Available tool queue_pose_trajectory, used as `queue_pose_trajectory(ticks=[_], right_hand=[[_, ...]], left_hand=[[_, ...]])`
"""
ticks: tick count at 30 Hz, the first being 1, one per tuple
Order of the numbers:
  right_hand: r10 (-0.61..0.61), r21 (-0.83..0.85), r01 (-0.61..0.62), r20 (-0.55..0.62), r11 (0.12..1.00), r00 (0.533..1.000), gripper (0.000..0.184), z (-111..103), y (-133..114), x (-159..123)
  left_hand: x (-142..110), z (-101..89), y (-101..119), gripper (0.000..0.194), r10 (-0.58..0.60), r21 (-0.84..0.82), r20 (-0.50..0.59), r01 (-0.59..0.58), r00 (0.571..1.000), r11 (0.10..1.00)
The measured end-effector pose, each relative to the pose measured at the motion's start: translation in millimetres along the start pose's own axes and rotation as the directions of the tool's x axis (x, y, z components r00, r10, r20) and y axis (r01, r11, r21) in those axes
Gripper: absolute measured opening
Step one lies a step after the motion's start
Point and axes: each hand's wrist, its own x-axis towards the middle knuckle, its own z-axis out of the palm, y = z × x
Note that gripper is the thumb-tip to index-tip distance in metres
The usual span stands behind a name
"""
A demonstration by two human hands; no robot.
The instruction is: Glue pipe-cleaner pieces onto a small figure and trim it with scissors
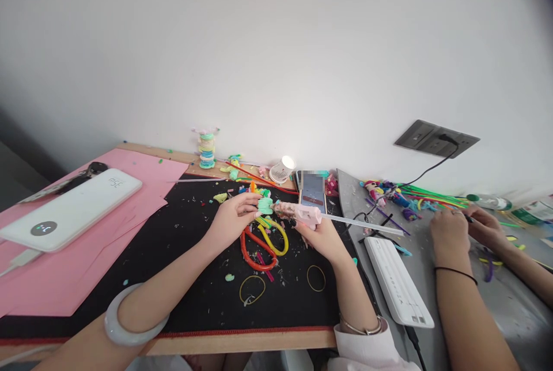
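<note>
My left hand (pixel 235 215) pinches a small mint-green fuzzy piece (pixel 265 205) between thumb and fingers, above the black mat (pixel 203 302). My right hand (pixel 324 239) is wrapped around a pale pink glue gun (pixel 307 215), its nozzle pointing left, right at the green piece. Whether the nozzle touches it I cannot tell. A long translucent glue stick (pixel 367 224) juts from the gun's back. Below my hands lie a red loop (pixel 247 258) and a yellow loop (pixel 285 238). Two thin rubber bands (pixel 252 303) rest nearer the front edge.
Pink paper (pixel 99 261) and a white power bank (pixel 82 207) lie left. A stacked ring figure (pixel 207 152), paper cup (pixel 282 169) and phone (pixel 312 192) stand along the back. At right, another white power bank (pixel 397 281) lies near a co-worker's hands (pixel 451 233); cables run there.
</note>
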Motion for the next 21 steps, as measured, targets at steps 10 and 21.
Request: queue_pose_trajectory(ticks=[10,21], right_hand=[[-0.004,-0.004,0.005,0.044,1.000,0.999,0.030,0.5,-0.7,0.1],[-0.058,0.005,0.058,0.049,0.998,0.997,0.034,2.4,-4.7,1.2]], left_hand=[[0.8,-0.7,-3.8,0.037,0.011,-0.011,-0.026,-0.012,1.000,1.000],[1.1,-1.8,-3.8,0.037,0.016,-0.007,-0.042,-0.017,0.999,1.000]])
